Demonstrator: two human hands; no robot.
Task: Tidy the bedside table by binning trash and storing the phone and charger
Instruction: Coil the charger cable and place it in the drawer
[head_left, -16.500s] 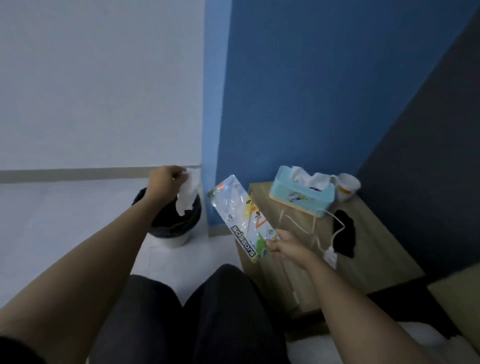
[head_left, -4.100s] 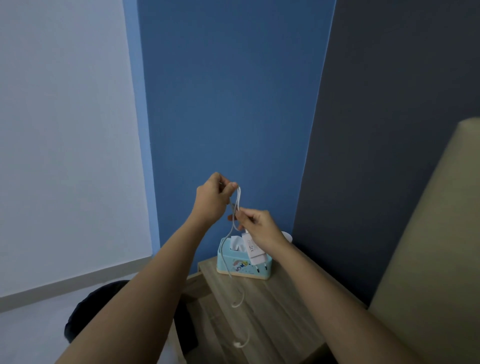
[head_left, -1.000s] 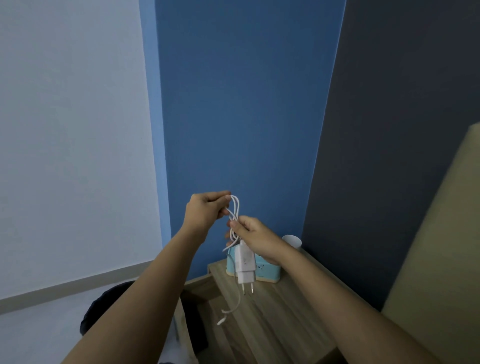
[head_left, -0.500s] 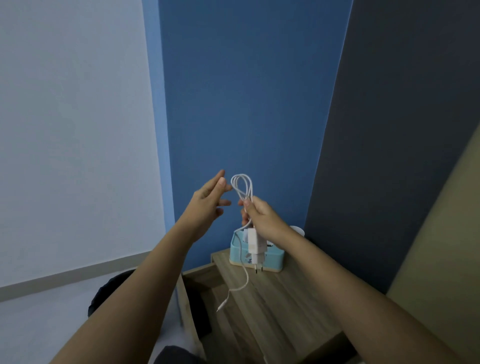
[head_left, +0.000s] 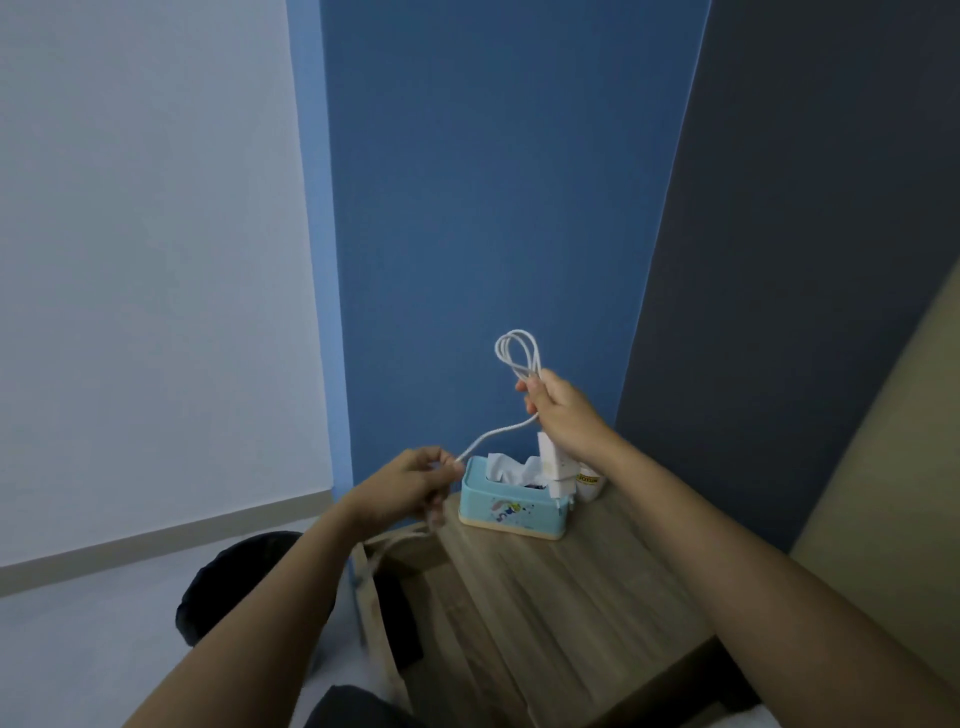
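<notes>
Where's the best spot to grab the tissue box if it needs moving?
Take the tissue box across its two long side walls, low near the cream base, coming from above on its near side. The tissues sticking out of the top opening leave no firm hold there, and the cup crowds its far right end. Both hands are busy with the cable.

Teal tissue box (head_left: 511, 506) with white tissue, white cup (head_left: 590, 484) just behind it, blue wall (head_left: 493, 182)

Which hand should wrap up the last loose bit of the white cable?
Probably the left hand. It already pinches the cable's free end, so it can loop it round. The right hand is busy clutching the coiled loops with the charger plug hanging below.
</notes>
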